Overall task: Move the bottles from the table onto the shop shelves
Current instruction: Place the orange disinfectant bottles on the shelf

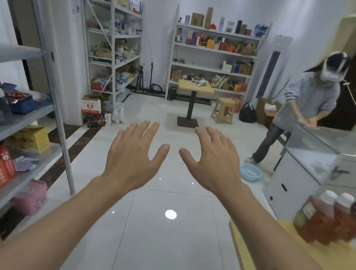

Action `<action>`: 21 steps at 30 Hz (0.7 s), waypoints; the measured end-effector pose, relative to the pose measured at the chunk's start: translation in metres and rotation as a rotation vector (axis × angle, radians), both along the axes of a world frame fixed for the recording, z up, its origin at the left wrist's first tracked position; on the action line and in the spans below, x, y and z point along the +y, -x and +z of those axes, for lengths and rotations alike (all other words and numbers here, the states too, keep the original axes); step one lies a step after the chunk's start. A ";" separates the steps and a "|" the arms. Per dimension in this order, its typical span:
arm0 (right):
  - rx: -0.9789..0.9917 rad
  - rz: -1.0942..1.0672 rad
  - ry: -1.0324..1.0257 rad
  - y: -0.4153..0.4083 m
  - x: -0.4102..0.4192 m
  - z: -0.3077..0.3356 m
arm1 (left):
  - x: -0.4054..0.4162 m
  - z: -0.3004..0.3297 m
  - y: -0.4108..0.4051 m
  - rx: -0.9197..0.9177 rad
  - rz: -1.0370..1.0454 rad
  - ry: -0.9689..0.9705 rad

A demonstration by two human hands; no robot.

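The floor (155,237) is glossy pale tile, mirroring ceiling lights; the near table (339,263) has a matt, yellowish wood-look top; the bottles (323,220) look like clear plastic with white caps, though blurred; the shelves (43,60) are matt grey painted metal; a yellow box (31,137) on them looks like cardboard; the counter (345,144) has a glass top over smooth white panels; the basin (251,171) is blue plastic.

Three bottles (332,217) stand close together on the yellow wooden table (291,267).
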State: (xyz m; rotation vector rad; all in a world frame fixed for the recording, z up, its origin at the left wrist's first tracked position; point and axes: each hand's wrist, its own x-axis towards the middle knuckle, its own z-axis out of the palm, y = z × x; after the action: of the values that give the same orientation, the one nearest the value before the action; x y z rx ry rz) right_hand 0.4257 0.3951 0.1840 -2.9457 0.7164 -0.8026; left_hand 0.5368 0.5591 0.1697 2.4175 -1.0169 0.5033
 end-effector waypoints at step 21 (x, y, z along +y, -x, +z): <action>0.101 -0.295 -0.172 0.253 -0.050 -0.015 | -0.093 -0.010 0.216 0.386 -0.390 0.085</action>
State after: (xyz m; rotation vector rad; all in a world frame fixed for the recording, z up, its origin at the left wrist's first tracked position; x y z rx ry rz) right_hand 0.1725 0.3451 0.1686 -2.7784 1.1827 -0.5706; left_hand 0.3206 0.4659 0.1599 2.0565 -1.2160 -0.0538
